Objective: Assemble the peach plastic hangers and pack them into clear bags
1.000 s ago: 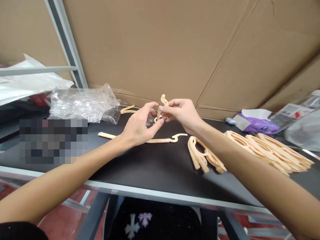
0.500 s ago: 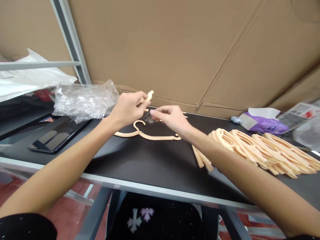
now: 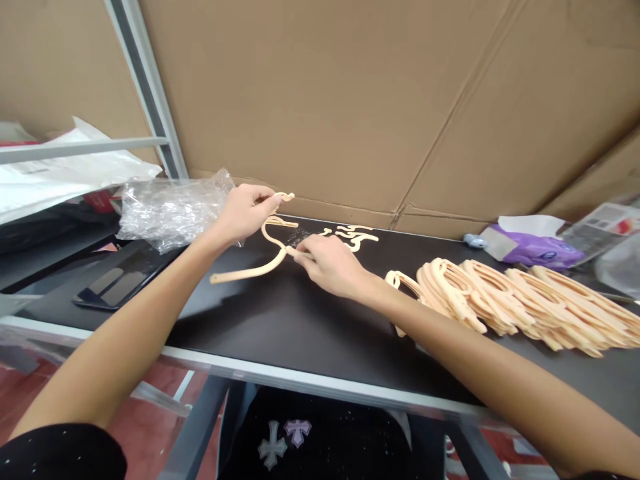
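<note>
Pinched in the left hand (image 3: 250,211) was 1 small curved piece (image 3: 287,197); the right hand (image 3: 334,265) grasped a cream clothes hanger (image 3: 250,274) nearer the back edge of the table (image 3: 300,327). Positioning it seemed the step, the next move needing steadiness.

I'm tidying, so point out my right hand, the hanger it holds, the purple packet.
Right hand (image 3: 333,265), head view: its back.
Hanger (image 3: 261,269), head view: curved arm.
Purple packet (image 3: 543,249), head view: front.

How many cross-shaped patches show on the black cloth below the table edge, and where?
2: a gray cross, and a pinkish-purple cross to its upper right, both on the black cloth. More may be hidden outside the picture.
</note>
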### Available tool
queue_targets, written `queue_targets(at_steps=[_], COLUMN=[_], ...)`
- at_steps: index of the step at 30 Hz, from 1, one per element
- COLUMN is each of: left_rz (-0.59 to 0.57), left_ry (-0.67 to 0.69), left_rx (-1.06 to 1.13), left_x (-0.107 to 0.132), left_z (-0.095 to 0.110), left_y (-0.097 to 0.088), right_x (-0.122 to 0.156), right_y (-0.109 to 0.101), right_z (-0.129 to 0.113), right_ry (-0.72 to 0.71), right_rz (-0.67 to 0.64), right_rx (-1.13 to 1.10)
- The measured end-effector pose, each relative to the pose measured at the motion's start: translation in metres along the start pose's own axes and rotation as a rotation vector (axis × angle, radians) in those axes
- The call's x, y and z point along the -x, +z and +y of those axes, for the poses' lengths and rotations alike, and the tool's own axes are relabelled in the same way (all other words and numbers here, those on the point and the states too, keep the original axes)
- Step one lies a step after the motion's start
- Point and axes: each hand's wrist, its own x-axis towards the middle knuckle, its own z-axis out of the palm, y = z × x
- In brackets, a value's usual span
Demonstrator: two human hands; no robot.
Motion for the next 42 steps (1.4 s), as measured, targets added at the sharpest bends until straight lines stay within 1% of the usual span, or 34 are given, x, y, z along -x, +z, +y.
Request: queue_targets(at_steps=[2,4,7,8,9,10,12,15,17,19,20,24,26,32,35,39,42], left_rz=[0.01,0.038,0.109,0.115,0.098,0.06,-0.063,-0.254,-0.343,-0.386,-0.385,-0.315,-0.313,-0.455,-0.503,-0.531,-0.522], left_ry=[-0.024,-0.039,-0.057,-0.076,-0.1,-0.125,-0.155,-0.123,-0.1,-0.086,-0.078,-0.049,-0.043,-0.059,-0.037,0.01,0.025], left_rx=[0.005,0.053,0.199,0.256,0.303,0.332,0.337,0.281,0.285,0.3,0.294,0.198,0.186,0.214,0.182,0.181,0.185], left_x=[-0.001,-0.003,-0.006,-0.006,-0.007,-0.006,-0.004,0.0,0.003,0.004,0.004,0.001,0.0,0.002,0.003,0.007,0.01], left_z=[0.002,0.002,0.001,0.001,0.001,0.001,0.002,0.004,0.004,0.003,0.002,-0.004,-0.006,-0.001,0.003,0.01,0.015], left_y=[-0.003,-0.004,-0.004,-0.004,-0.004,-0.003,0.0,0.006,0.01,0.012,0.013,0.013,0.012,0.01,0.009,0.012,0.014], right_x=[0.0,0.001,0.003,0.003,0.004,0.004,0.003,0.003,0.003,0.004,0.004,0.005,0.005,0.005,0.006,0.009,0.009], right_y=[-0.005,-0.009,-0.012,-0.013,-0.014,-0.014,-0.015,-0.016,-0.016,-0.016,-0.015,-0.015,-0.015,-0.018,-0.02,-0.025,-0.028], right_z=[0.007,0.014,0.023,0.026,0.029,0.032,0.039,0.049,0.055,0.059,0.061,0.062,0.062,0.062,0.059,0.052,0.047], right_ry=[0.011,0.024,0.088,0.112,0.131,0.141,0.142,0.131,0.134,0.137,0.136,0.129,0.128,0.123,0.16,0.199,0.229], right_rz=[0.078,0.157,0.279,0.318,0.356,0.392,0.461,0.541,0.569,0.577,0.577,0.572,0.565,0.489,0.474,0.408,0.344], right_rx=[-0.021,-0.022,-0.022,-0.034,-0.053,-0.078,-0.128,-0.163,-0.174,-0.182,-0.183,-0.173,-0.17,-0.14,-0.123,-0.138,-0.188])
